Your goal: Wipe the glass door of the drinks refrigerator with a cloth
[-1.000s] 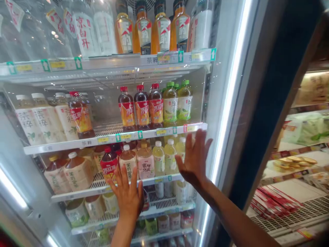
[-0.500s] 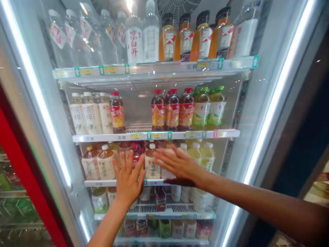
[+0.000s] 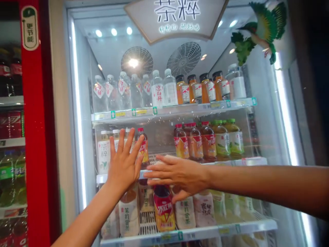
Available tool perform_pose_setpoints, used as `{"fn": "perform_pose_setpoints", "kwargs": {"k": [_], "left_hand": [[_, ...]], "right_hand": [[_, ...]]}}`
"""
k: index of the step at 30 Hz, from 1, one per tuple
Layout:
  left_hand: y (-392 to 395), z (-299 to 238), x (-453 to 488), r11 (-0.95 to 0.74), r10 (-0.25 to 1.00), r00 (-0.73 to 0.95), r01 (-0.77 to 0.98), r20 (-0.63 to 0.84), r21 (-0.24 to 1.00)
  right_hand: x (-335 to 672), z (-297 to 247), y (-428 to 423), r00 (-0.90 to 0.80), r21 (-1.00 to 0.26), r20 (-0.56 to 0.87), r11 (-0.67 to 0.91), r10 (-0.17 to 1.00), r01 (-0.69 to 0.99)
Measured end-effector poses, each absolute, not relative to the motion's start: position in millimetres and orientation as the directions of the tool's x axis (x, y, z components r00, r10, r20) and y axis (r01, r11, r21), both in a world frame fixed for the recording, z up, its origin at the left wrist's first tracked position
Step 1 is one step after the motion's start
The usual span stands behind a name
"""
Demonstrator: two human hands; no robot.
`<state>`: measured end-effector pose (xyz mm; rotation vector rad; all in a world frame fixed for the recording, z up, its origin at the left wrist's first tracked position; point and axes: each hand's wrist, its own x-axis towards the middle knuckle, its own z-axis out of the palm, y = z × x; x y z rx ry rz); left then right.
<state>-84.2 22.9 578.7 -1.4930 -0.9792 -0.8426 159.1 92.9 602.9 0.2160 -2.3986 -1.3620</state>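
My left hand (image 3: 125, 161) is raised with its fingers spread, in front of the middle shelf of a lit drinks fridge. Just right of it, my right hand (image 3: 177, 174) stretches sideways, fingers apart and pointing left. Neither holds anything. Light spots hint at a glass door before the bottles; whether my palms touch it I cannot tell. Behind the left hand stand a red-capped tea bottle (image 3: 144, 145) and white-capped tea bottles (image 3: 103, 154), partly hidden. Below the right hand a red and yellow tea bottle (image 3: 164, 214) sits beside a pale-labelled tea bottle (image 3: 185, 214).
The top shelf (image 3: 177, 110) carries clear water bottles (image 3: 157, 90) and amber bottles with black caps (image 3: 183, 91). Above hangs a lit sign (image 3: 177, 20), with a bird decoration (image 3: 267, 31) at right. A red-framed fridge (image 3: 41, 137) stands at the left.
The view has tilted up, bringing the sign, the bird and the red-framed fridge's drinks into sight. Both hands now appear before the middle shelf instead of the one below, still open.
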Motion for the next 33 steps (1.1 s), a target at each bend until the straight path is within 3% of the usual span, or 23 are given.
{"fn": "perform_pose_setpoints", "kwargs": {"k": [2,4,6,7,9,11,12,15,17,19,22,23,24,26,28,30,32,33], "left_hand": [[23.7,576.0,-86.9,-0.051,0.113,0.377,0.926,0.919,-0.373],[24.3,570.7,-88.0,-0.059,0.092,0.337,0.941,0.937,-0.333],[25.0,566.4,-88.2,-0.076,0.075,0.311,0.949,0.948,-0.305],[25.3,565.0,-88.3,-0.086,0.067,0.306,0.950,0.950,-0.300],[25.9,563.9,-88.6,-0.102,0.055,0.308,0.948,0.950,-0.302],[26.4,563.9,-89.2,-0.104,0.054,0.316,0.945,0.947,-0.309],[26.6,564.0,-89.6,-0.100,0.056,0.320,0.944,0.946,-0.314],[26.4,563.8,-90.3,-0.078,0.059,0.329,0.943,0.943,-0.324],[25.6,563.0,-90.8,-0.061,0.067,0.334,0.942,0.940,-0.330],[24.5,561.5,-91.9,-0.048,0.076,0.344,0.939,0.936,-0.341],[22.7,558.4,-94.9,-0.051,0.080,0.365,0.931,0.927,-0.362],[22.2,557.1,-96.0,-0.061,0.083,0.370,0.929,0.925,-0.366],[21.7,555.7,-97.1,-0.072,0.089,0.372,0.928,0.924,-0.367],[20.7,552.6,-97.9,-0.095,0.097,0.367,0.929,0.925,-0.359],[19.8,549.3,-95.6,-0.116,0.100,0.355,0.932,0.929,-0.344],[18.7,546.7,-88.7,-0.147,0.100,0.349,0.931,0.932,-0.333],[17.8,546.3,-76.1,-0.179,0.099,0.366,0.921,0.925,-0.345],[17.7,547.2,-67.7,-0.188,0.096,0.378,0.915,0.921,-0.357]], "right_hand": [[157.1,635.7,97.7,-0.875,0.826,0.409,0.512,-0.260,0.234],[157.0,667.0,99.6,-0.728,0.700,0.664,0.485,-0.171,0.525],[157.4,676.0,97.5,-0.644,0.628,0.752,0.452,-0.142,0.633],[158.0,671.1,95.5,-0.686,0.666,0.712,0.451,-0.149,0.594],[161.0,653.1,92.3,-0.860,0.816,0.475,0.459,-0.189,0.350],[165.7,643.4,92.6,-0.942,0.872,0.269,0.465,-0.199,0.151],[167.8,645.7,94.1,-0.943,0.869,0.276,0.469,-0.187,0.161],[167.9,667.0,99.4,-0.765,0.714,0.633,0.475,-0.122,0.515],[162.2,671.4,99.3,-0.655,0.615,0.747,0.489,-0.111,0.618],[155.4,661.9,96.3,-0.759,0.698,0.636,0.524,-0.140,0.489],[151.3,656.5,94.5,-0.927,0.829,0.311,0.538,-0.211,0.156],[152.3,663.9,95.6,-0.923,0.824,0.326,0.540,-0.204,0.172],[154.2,675.0,97.3,-0.887,0.794,0.427,0.543,-0.175,0.275],[159.6,696.9,100.5,-0.688,0.618,0.721,0.529,-0.086,0.582],[165.1,698.5,101.5,-0.539,0.497,0.840,0.490,-0.063,0.716],[171.7,671.8,100.5,-0.689,0.653,0.714,0.471,-0.124,0.592],[184.5,634.7,101.6,-0.896,0.860,0.378,0.446,-0.232,0.247],[194.4,621.5,104.3,-0.934,0.898,0.236,0.428,-0.269,0.104]]}}
